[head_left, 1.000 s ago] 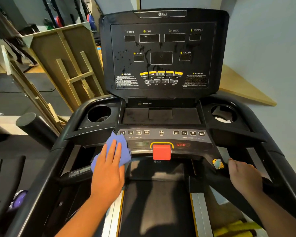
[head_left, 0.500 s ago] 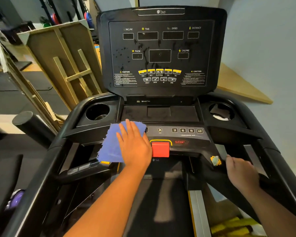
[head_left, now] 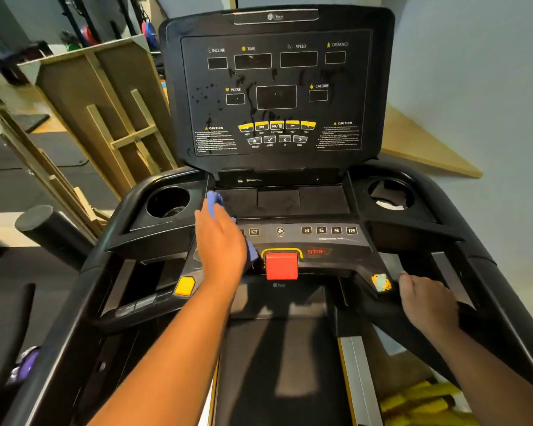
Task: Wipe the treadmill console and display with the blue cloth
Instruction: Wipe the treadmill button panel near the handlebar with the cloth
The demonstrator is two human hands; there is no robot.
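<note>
A black treadmill console [head_left: 326,241] fills the view, with an upright display panel [head_left: 276,96] that carries dark drip marks and spots. My left hand [head_left: 220,241] presses the blue cloth [head_left: 213,200] onto the left part of the button strip, fingertips reaching the recessed tray behind it. Most of the cloth is hidden under the hand; bits show at the fingertips and beside the palm. The red stop button [head_left: 281,265] sits just right of that hand. My right hand [head_left: 428,301] grips the right handlebar [head_left: 382,312].
Cup holders [head_left: 166,202] sit at both ends of the console. Wooden frames [head_left: 105,118] lean to the left of the treadmill, and a wooden board [head_left: 425,146] lies by the wall on the right. A yellow button [head_left: 184,285] is on the left handle.
My left hand has slid the blue cloth from the console's left edge rightward and then up toward the tray, bunching it under the hand. The right hand has stayed on the handlebar.
</note>
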